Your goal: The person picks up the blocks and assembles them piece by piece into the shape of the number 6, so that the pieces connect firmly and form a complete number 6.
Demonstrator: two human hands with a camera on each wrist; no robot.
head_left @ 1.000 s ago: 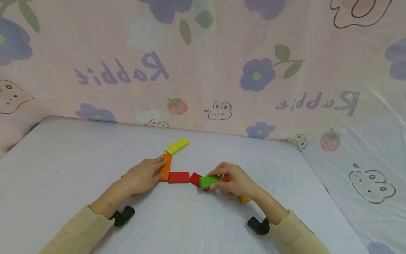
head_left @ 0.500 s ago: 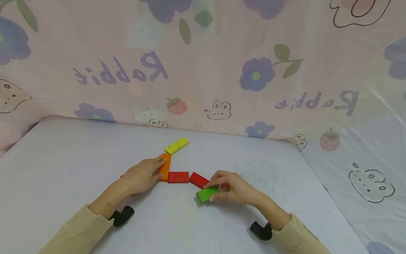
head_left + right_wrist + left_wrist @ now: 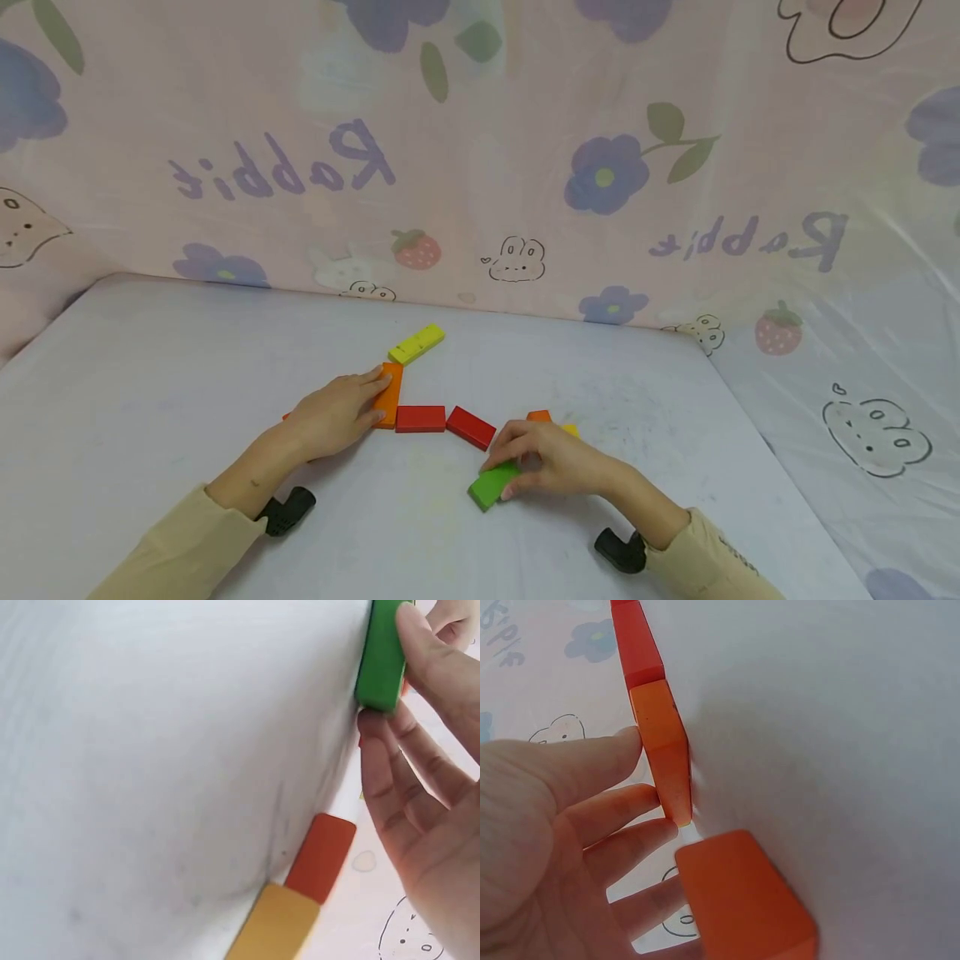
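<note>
My left hand (image 3: pixel 337 421) rests against an orange block (image 3: pixel 390 396). In the left wrist view its fairly straight thumb and fingertips touch one side of that orange block (image 3: pixel 660 727). My right hand (image 3: pixel 562 462) pinches a green block (image 3: pixel 492 487) between thumb and fingers, low over the table. A red block (image 3: pixel 421 419) meets the orange one's near end, and a second red block (image 3: pixel 471 428) slants away beside it, just beyond the green one. At the orange block's far end lies a yellow block (image 3: pixel 417 343).
Partly behind my right hand are another orange block (image 3: pixel 538 416) and a darker yellow block (image 3: pixel 572 430), end to end in the right wrist view. One more orange block (image 3: pixel 746 896) lies under my left palm. A patterned cloth (image 3: pixel 465 167) hangs behind the white table (image 3: pixel 225 350).
My right hand has drawn the green block from over the slanted red block towards me, uncovering that red block. The left hand stays on the orange block.
</note>
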